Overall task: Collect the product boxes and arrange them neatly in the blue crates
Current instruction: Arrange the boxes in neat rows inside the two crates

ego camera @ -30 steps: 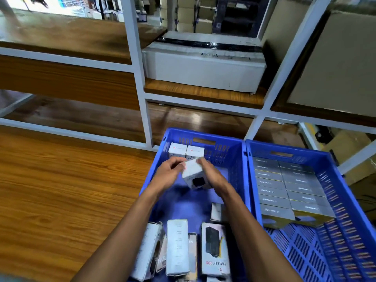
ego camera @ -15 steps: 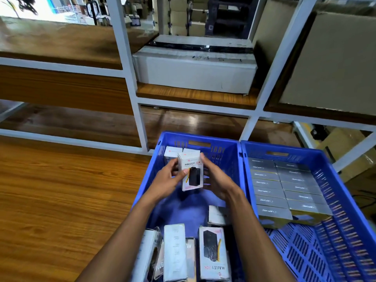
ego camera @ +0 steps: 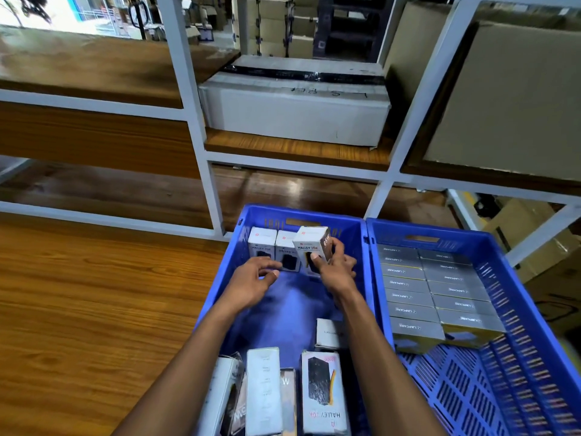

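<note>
Two blue crates stand side by side on the wooden floor. In the left crate (ego camera: 361,247), two white Halley boxes (ego camera: 263,245) stand upright against the far wall. My right hand (ego camera: 338,269) grips a third white Halley box (ego camera: 311,243), held upright just right of that pair. My left hand (ego camera: 256,278) hovers in front of the standing boxes, fingers apart and holding nothing. Several loose white boxes (ego camera: 320,391) lie at the crate's near end. The right crate (ego camera: 509,272) holds neat rows of grey boxes (ego camera: 408,287).
White metal shelving (ego camera: 201,146) rises just behind the crates. A large white carton (ego camera: 295,111) sits on its wooden shelf, brown cartons (ego camera: 509,99) to the right. More cardboard (ego camera: 540,247) lies beyond the right crate. Wooden floor (ego camera: 94,309) stretches to the left.
The box went from both hands, turned upright, to my right hand alone and moved to the far wall beside the two standing boxes. My left hand let go.
</note>
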Available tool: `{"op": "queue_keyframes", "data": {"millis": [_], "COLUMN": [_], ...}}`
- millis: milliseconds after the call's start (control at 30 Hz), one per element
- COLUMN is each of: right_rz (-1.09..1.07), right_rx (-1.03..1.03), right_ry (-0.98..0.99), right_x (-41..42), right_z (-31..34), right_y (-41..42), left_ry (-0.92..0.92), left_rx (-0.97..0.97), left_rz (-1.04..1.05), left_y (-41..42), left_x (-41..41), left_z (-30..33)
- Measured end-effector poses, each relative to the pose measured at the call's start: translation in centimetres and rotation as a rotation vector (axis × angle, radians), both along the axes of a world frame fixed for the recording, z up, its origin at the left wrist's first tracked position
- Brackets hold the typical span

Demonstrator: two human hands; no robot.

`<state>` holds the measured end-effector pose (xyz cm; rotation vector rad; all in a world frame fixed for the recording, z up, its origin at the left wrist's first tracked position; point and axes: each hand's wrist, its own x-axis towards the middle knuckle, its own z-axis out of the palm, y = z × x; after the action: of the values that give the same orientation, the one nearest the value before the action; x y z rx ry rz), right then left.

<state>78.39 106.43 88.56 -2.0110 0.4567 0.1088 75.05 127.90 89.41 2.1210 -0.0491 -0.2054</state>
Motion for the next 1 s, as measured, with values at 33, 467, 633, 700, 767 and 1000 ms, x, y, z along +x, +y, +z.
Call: {"op": "queue_keyframes", "data": {"millis": [33, 467, 633, 700, 767, 1000], "right_rz": [-0.003, -0.126, -0.121, -0.080, -0.042, -0.090], "right_rx": [-0.012, -0.046, -0.021, -0.031, -0.057, 0.013], "right_ry": [0.012, 0.066, 0.093, 0.123, 0.142, 0.147], "right_x": [0.1, 1.1, 1.0, 0.7, 0.6, 0.5], "right_z": [0.0, -1.2, -1.0, -0.8, -0.9, -0.9], "right_y": [0.1, 1.1, 1.2, 1.5, 1.7, 1.8], "left_ry": [0.003, 0.029, 0.045, 0.051, 0.057, 0.060], "left_rx": [0.003, 0.008, 0.014, 0.018, 0.021, 0.037], "left_rz": [-0.007, -0.034, -0.046, -0.045, -0.040, -0.035], "left_y": [-0.1, 0.1, 0.1, 0.0, 0.0, 0.1], "left_x": [-0.1, -0.1, -0.1, -0.1, -0.1, 0.0], "left_z": [0.0, -0.2, -0.5, -0.5, -0.7, -1.2]}}
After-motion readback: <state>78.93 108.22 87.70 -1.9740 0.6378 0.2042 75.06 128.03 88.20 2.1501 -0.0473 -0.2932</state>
